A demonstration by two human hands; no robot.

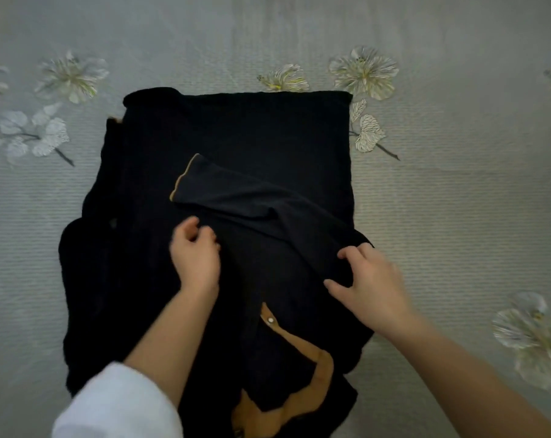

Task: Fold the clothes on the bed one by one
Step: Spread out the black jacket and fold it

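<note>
Open passage over bare bedspread [457, 200] left, right and beyond black garment [236, 137]. Low flat obstacle at centre: garment itself. Raised diagonal ridge across it: folded sleeve [236, 194]. Near half taken by left hand [195, 257] and right hand [368, 279], both on cloth, gap between them.

Dim, flat grey light, no clear source, no glare, shadows faint. My black garment [236, 137] reads as one dark mass, folds barely visible. Left hand [195, 257] motion-blurred, right hand [372, 286] softer still. Bed [457, 200] stripes bow towards the edges; flower print [533, 339] smeared.
</note>
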